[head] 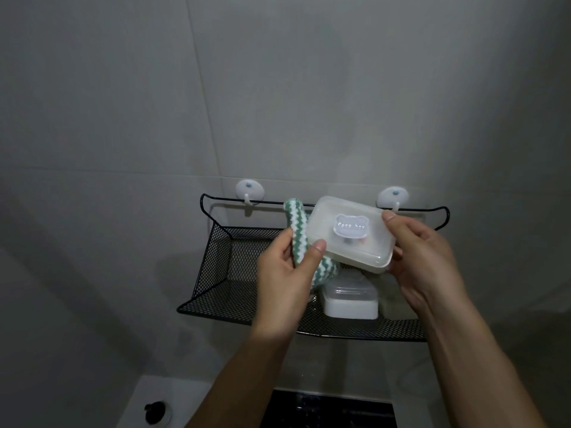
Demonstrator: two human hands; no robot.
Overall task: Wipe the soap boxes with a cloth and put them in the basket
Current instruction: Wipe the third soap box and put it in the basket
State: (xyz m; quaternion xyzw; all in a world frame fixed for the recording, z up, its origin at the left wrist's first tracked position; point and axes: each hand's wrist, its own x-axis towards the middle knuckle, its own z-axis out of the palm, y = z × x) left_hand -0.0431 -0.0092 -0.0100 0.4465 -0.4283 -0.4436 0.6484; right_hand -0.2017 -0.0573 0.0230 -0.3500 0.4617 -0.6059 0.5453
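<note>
1. Where the pale tiled wall (123, 118) meets a light bench (148, 393) at the lower edge, a black wire-mesh basket (222, 273) is hung from two round white hooks (249, 190), its thin top rail resting in them.
2. A dark glossy panel (327, 409) is set into the bench below the basket, and a small black knob (155, 412) is seen at its left.
3. A translucent, rounded rectangular soap box (349, 233) is held tilted above the basket, with a bear-shaped label on its lid reading "Soap box".
4. The box is gripped at its right end by the right hand (423, 257), fingers curled under it and the thumb laid along its top edge.
5. A soft, ridged cloth (296, 236) with green and white zigzag stripes is clamped in the left hand (287, 273), whose thumb tip is pressed against the box's left corner; the cloth is draped behind and below the box.
6. A second soap box (350, 301), white with a clear lid, is lying flat on the mesh floor of the basket, just under the held one.
</note>
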